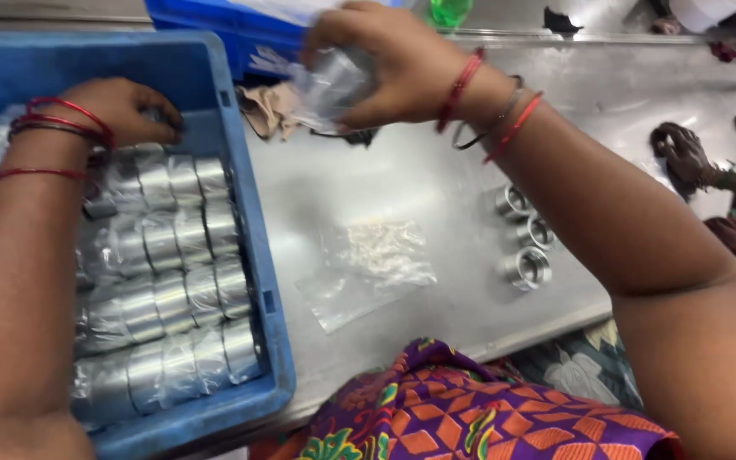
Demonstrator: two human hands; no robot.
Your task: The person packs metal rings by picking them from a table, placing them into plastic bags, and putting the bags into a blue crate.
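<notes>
Right hand (385, 60): our fingers pinch one clear bag (334, 85) above the steel table (436, 179).
Left hand (121, 106): our fingers curl onto wrapped metal rings (163, 281) in one blue crate (253, 255); we count four rows.
Table: three bare rings (526, 230) near our right forearm; one pile of empty bags (368, 268) between crate and rings.

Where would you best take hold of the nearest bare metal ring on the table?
Grip the nearest metal ring across its outer wall, coming from above. It stands with its open bore up, apart from the two rings behind it, so both sides look free, probably.
</notes>
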